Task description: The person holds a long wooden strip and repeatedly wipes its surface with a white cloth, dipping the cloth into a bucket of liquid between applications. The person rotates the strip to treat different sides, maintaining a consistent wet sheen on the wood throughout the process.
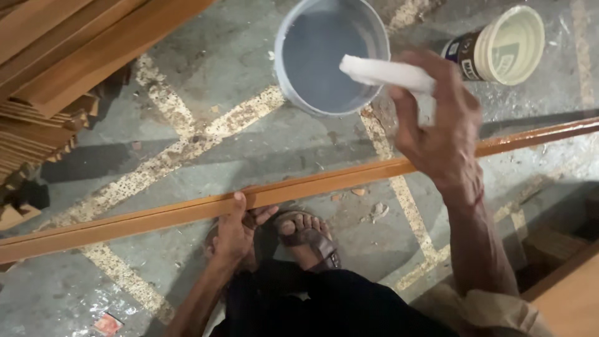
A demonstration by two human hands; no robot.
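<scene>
A long brown wooden strip (pixel 312 185) runs across the view from lower left to upper right, held above the floor. My left hand (pixel 236 229) grips it from below near its middle, thumb on the near edge. My right hand (pixel 440 125) is raised above the strip and pinches a white folded cloth (pixel 384 73), whose free end reaches over the rim of a grey plastic bucket (pixel 287 81) holding pale liquid. My sandalled foot (pixel 307 237) rests on the floor just under the strip.
A cream-lidded tin (pixel 499 47) lies on its side at top right, beyond the bucket. Stacked wooden boards (pixel 68 56) fill the top left. Another wooden piece (pixel 571 299) sits at bottom right. The concrete floor (pixel 206 68) has worn painted lines.
</scene>
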